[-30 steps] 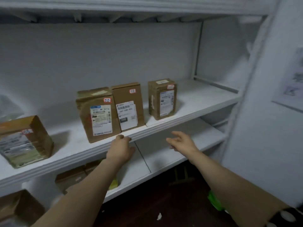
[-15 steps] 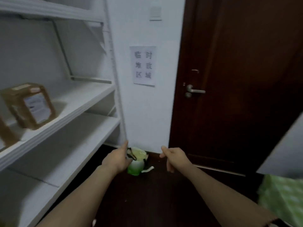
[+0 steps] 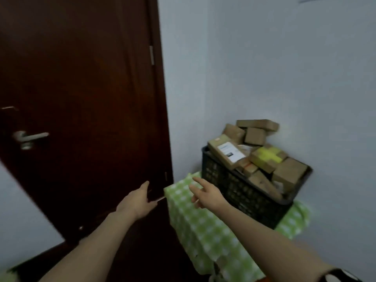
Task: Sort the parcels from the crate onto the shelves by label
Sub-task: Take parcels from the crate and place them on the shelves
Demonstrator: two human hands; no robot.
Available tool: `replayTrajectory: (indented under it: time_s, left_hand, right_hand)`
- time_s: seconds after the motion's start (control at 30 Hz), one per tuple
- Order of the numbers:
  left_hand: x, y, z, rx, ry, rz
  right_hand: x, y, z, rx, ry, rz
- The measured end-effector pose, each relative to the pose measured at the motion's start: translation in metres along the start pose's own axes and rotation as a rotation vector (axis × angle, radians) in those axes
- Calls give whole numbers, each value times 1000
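my L hand [image 3: 136, 202] + R hand [image 3: 208, 196] both empty, fingers loosely out, crate [image 3: 244, 193] heaped w/ parcels [image 3: 262, 153] at 2 o'clock on green-check counter [image 3: 203, 237], door [image 3: 91, 94] at 10

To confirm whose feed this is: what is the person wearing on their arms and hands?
Both forearms are bare. The left hand and right hand wear no gloves, and no watch shows at either wrist. Only a dark sleeve with a pale patch shows, on the right arm at the frame's lower right corner.

Dark wooden door [image 3: 81, 88], pale walls [image 3: 264, 58], green checked tablecloth [image 3: 203, 220]
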State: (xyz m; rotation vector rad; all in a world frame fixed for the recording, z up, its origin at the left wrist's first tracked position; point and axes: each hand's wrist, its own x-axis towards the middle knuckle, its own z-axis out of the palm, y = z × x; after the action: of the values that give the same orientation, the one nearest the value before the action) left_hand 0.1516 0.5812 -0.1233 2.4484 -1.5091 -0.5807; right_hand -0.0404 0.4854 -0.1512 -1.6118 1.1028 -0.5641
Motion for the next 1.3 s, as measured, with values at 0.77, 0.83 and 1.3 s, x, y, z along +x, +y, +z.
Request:
replayTrajectory:
  time_s: [0.77,0.83,1.3]
  left_hand:
    - [352,235,108,-568,-252,-42]
    - [376,238,114,-660,-277,-89]
    - [392,229,118,-1223,-479,-246]
  right_hand:
    - [232,77,-234,-376,398,242]
    - [262,78,-236,-446,354,254]
    - [305,90,-230,-458,318,274]
